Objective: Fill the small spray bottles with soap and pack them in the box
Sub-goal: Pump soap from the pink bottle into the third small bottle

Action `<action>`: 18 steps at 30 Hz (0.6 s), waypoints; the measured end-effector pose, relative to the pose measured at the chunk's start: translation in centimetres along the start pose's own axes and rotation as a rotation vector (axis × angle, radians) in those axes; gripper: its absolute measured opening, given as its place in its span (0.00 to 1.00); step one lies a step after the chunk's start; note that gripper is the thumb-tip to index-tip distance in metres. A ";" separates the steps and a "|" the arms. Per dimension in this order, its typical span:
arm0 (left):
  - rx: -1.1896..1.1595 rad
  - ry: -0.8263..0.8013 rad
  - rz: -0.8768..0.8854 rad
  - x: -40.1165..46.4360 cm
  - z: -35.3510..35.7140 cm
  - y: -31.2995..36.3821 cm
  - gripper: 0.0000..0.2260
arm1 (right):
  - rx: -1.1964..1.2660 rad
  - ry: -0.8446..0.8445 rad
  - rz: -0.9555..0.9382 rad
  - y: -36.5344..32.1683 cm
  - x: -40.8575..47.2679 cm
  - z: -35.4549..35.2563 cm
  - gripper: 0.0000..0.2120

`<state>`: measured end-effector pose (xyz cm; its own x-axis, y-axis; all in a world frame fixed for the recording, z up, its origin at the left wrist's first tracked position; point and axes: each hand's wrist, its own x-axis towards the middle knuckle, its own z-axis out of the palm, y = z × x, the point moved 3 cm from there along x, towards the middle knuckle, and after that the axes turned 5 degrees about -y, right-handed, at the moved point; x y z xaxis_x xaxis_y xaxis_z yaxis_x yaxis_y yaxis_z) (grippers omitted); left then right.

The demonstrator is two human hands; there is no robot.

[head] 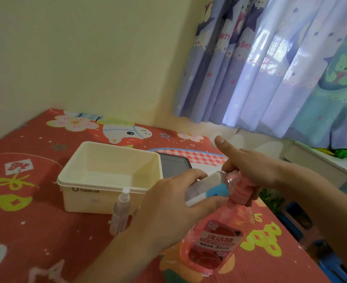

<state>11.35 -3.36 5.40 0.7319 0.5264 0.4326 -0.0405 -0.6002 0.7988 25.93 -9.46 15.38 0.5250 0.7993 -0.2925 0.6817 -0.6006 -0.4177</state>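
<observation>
Spray bottle (206, 188), tilted sideways, sits grasped in the left hand (174, 203) against the pink soap bottle (213, 240) pump, which the right hand (250, 170) grips. Another small bottle (120, 211) stands near the box (107, 176).

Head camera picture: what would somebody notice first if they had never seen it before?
Probably the pink see-through soap bottle with a pump top, standing at the front of the red cartoon-patterned table cover. Both hands meet at its pump: the left hand holds a small clear bottle with a blue label against the nozzle, and the right hand rests on top. Behind sits an open cream plastic box, with a small clear spray bottle standing before it.
</observation>
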 end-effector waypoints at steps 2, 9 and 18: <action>0.003 0.026 0.008 -0.1 -0.1 0.2 0.23 | -0.005 -0.045 0.041 -0.1 -0.2 -0.3 0.44; 0.102 0.058 -0.072 -0.3 -0.2 0.1 0.23 | -0.051 0.041 -0.086 -0.3 0.3 0.6 0.39; 0.097 0.074 -0.051 -0.5 -0.2 0.7 0.24 | -0.040 -0.006 -0.001 -0.4 -0.6 -0.3 0.44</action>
<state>10.83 -3.93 5.84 0.6788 0.5985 0.4255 0.0640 -0.6254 0.7777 25.51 -9.76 16.03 0.5217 0.7997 -0.2973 0.7017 -0.6004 -0.3835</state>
